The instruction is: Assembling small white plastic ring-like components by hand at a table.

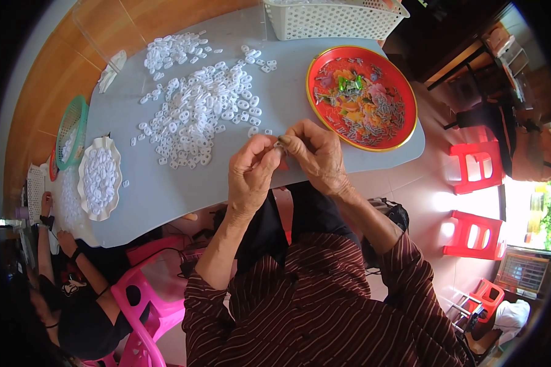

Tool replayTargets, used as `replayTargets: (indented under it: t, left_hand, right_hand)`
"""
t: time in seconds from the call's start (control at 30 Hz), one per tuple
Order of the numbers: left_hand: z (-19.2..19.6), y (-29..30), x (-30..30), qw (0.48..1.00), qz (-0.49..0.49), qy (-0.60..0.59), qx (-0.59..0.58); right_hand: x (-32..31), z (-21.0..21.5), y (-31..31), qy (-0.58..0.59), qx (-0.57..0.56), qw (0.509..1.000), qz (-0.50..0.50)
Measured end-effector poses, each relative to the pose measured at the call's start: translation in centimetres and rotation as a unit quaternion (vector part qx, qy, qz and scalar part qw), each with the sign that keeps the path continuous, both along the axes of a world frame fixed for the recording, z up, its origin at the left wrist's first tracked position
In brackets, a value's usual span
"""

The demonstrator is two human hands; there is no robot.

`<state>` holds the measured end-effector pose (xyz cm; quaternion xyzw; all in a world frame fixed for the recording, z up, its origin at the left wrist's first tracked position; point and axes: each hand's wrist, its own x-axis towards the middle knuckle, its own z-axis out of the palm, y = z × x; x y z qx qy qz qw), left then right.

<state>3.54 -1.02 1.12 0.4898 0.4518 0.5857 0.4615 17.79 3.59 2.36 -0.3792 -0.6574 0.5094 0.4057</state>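
My left hand (pixel 251 174) and my right hand (pixel 320 159) meet over the table's near edge, thumbs and fingertips pinched together. Between them is something small and pale, mostly covered by the fingers; its kind cannot be made out. Beyond my left hand spreads a heap of small white oval plastic pieces (pixel 196 113), with holes in them. Just past my right hand lies a round red tray (pixel 320 70) with a flower pattern and gold rim. Scattered across it are many short thin grey pieces (pixel 390 110) and a shiny green item (pixel 350 84).
A smaller white pile (pixel 168 54) lies farther back on the grey table (pixel 165 199). At left stand a wavy-edged dish (pixel 115 156) of white pieces and a green basket (pixel 81 122). A white perforated basket (pixel 330 23) is at the back. Another person (pixel 82 312) sits left, near a pink chair (pixel 159 312).
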Motion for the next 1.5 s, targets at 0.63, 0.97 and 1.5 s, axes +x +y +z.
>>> replayTargets:
  t: [0.63, 0.97, 1.5]
  left_hand:
    - [0.4, -0.4, 0.1, 1.000, 0.021, -0.003, -0.020]
    - [1.8, 2.4, -5.3, 0.915, 0.137, 0.367, 0.097]
    - [2.1, 8.3, -4.7, 0.765, -0.047, 0.626, 0.143]
  right_hand:
    - [-0.2, -0.7, -0.2, 0.047, -0.009, 0.999, 0.004]
    - [-0.1, -1.0, 0.2, 0.182, -0.014, 0.983, 0.005]
    - [0.1, -1.2, 0.1, 0.105, -0.039, 0.993, 0.032]
